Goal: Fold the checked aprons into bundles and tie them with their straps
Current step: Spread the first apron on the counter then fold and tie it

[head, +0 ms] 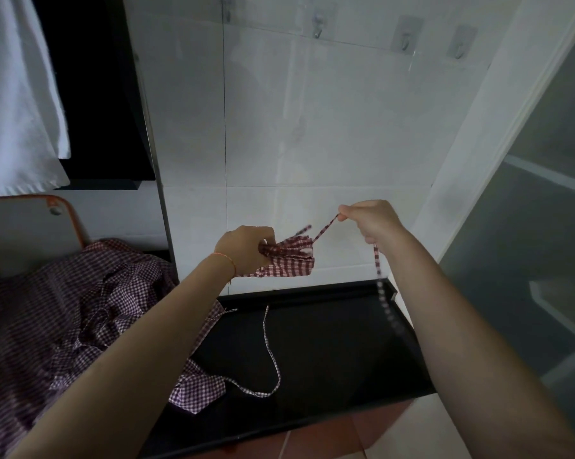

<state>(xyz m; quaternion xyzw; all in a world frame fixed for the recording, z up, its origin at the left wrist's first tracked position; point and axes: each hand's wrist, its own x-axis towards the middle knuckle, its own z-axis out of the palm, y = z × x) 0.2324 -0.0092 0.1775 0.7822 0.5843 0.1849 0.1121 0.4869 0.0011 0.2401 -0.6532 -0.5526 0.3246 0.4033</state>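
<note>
While both arms reached forward over the black counter [329, 352], the largest thing in view behind them was the white tiled wall [312, 127], with a row of small adhesive hooks [403, 36] stuck high on it and a white towel [17, 94] hanging at the far left. Below the towel, a heap of purple-and-white checked aprons [57, 309] lay spread over the left part of the counter, one folded corner reaching onto the bare black surface, and a loose strap [271, 352] curled from that corner across the counter. Above the counter and in front of the wall, a folded red-checked apron bundle [287, 258] was held in the air. The left hand [246, 250] had its fingers curled tightly round the bundle's left end, so the cloth stuck out to the right of the fist. From the bundle's upper right edge its strap [325, 228] ran taut up to the right hand [370, 221], which pinched it between thumb and fingers, higher than the bundle and to its right. The rest of that strap hung down from under the right hand toward the counter; it was blurred there, so where its end lay could not be made out. A thin orange thread bracelet [224, 258] circled the left wrist.
</note>
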